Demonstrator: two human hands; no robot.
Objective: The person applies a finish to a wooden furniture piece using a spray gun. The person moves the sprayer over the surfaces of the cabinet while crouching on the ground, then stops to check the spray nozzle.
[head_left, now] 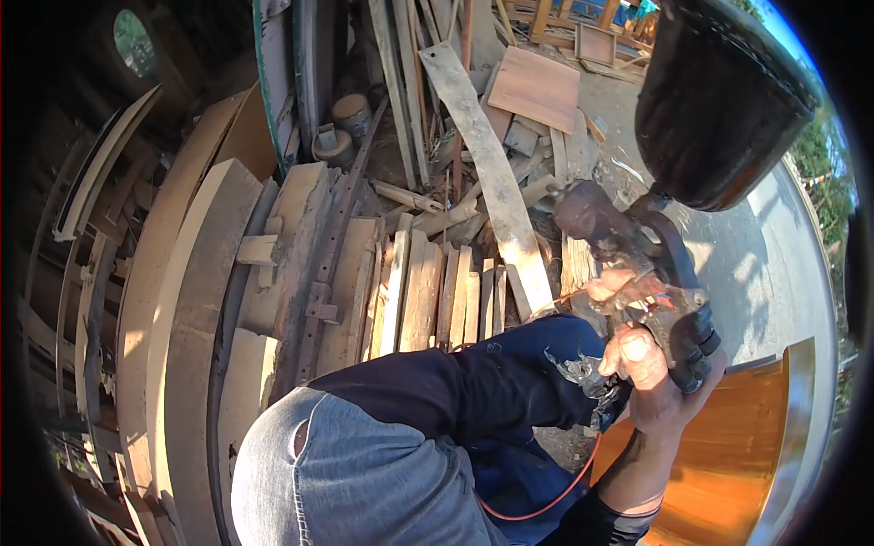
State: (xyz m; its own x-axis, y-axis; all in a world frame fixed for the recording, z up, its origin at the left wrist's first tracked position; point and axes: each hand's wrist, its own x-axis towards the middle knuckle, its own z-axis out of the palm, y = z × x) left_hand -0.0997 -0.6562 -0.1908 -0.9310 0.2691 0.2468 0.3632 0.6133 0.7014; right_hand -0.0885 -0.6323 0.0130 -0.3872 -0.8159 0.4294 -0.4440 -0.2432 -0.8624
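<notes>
My right hand (651, 382) is closed around the lower part of a dark, stained spray gun (669, 255), with its thumb bent across the front. A large black cup (719, 109) sits above the gun body, tilted. My left arm, in a grey sleeve and a dark undersleeve (492, 382), reaches across to the gun. A torn, shiny black patch (587, 378) shows near the end of that sleeve. The left hand is mostly hidden behind the right hand and gun, so its fingers cannot be made out. An orange hose (555, 510) curves below my right hand.
A glossy orange-brown wooden panel (728, 446) stands close on the right, beside the grey pavement (756, 264). Stacked wooden beams (200, 318) fill the left. Upright offcuts (423, 291), a long plank (482, 164) and a square brown board (537, 88) lie ahead.
</notes>
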